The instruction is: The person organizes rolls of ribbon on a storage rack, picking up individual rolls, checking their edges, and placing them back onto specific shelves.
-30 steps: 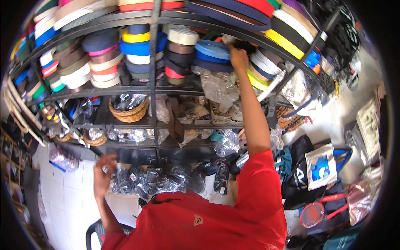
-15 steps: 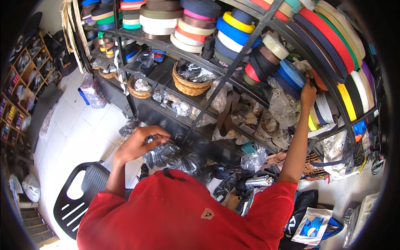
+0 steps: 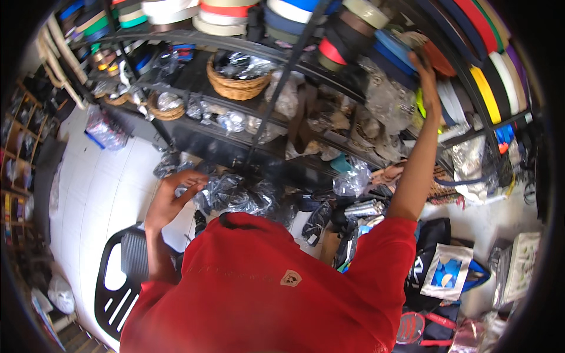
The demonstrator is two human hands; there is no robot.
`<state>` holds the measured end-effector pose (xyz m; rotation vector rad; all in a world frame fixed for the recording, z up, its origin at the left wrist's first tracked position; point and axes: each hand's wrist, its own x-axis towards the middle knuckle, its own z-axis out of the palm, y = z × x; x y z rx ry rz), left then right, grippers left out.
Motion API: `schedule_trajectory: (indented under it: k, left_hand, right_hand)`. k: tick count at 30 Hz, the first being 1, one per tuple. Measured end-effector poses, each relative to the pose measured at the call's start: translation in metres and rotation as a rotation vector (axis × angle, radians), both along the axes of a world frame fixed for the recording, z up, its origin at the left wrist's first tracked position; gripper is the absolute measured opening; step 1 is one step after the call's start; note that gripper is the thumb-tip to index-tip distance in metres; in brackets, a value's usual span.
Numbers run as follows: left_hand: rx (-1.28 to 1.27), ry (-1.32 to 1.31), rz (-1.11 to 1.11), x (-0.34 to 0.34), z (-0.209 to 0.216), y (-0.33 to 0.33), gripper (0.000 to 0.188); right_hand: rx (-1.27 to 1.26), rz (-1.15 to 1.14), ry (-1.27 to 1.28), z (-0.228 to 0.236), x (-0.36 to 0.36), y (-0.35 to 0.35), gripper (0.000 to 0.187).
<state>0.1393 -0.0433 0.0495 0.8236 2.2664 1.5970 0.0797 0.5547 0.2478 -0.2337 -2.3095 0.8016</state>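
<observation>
My right hand (image 3: 428,79) reaches into the shelf at the upper right. Its blurred fingers are beside a stack of blue strap rolls (image 3: 395,53) and next to a brown-orange piece (image 3: 438,57). I cannot tell whether they grip anything. Below the hand hangs a cluster of clear plastic bags (image 3: 385,103). My left hand (image 3: 173,197) hovers at the left, near black plastic bags (image 3: 232,194) on the floor. Its fingers are loosely bent, the thumb stands apart, and I see nothing held.
A black metal rack (image 3: 273,109) spans the view, loaded with coloured strap rolls. A wicker basket (image 3: 238,88) of plastic-wrapped items stands on its middle shelf. At the left is a black plastic chair (image 3: 112,279); at the lower right, a silver packet (image 3: 448,270) lies on dark bags.
The view has shifted, so the rack appears higher and further left. My right hand remains beside the blue rolls, and my left hand still hovers near the black bags.
</observation>
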Motion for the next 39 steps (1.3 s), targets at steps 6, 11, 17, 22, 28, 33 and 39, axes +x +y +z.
schedule_trajectory:
  k: [6,11,17,22,28,33,39]
  left_hand:
    - [-0.003,-0.046,-0.007,-0.004,-0.012,0.004,0.020]
    - [-0.007,-0.060,-0.010,-0.007,-0.012,0.010,0.018]
    - [-0.021,-0.065,-0.027,-0.008,-0.015,0.014,0.017]
    - [-0.013,-0.067,-0.058,-0.009,-0.020,0.015,0.017]
    - [-0.020,-0.068,-0.081,-0.011,-0.023,0.016,0.018]
    - [-0.016,-0.084,-0.080,-0.011,-0.026,0.015,0.018]
    - [-0.026,-0.049,-0.080,-0.010,-0.025,0.020,0.018]
  right_hand:
    - [-0.018,-0.023,-0.026,-0.002,0.005,-0.027,0.105]
    - [-0.068,0.040,0.034,-0.003,0.004,-0.030,0.107]
    - [-0.091,0.017,0.020,-0.003,0.004,-0.030,0.108]
    - [-0.087,0.037,0.068,-0.003,0.002,-0.033,0.107]
    - [0.056,-0.047,0.082,-0.002,0.004,-0.036,0.106]
    - [0.545,-0.300,0.160,-0.002,-0.001,-0.063,0.091]
    - [0.545,-0.179,0.198,0.014,-0.025,-0.113,0.082]
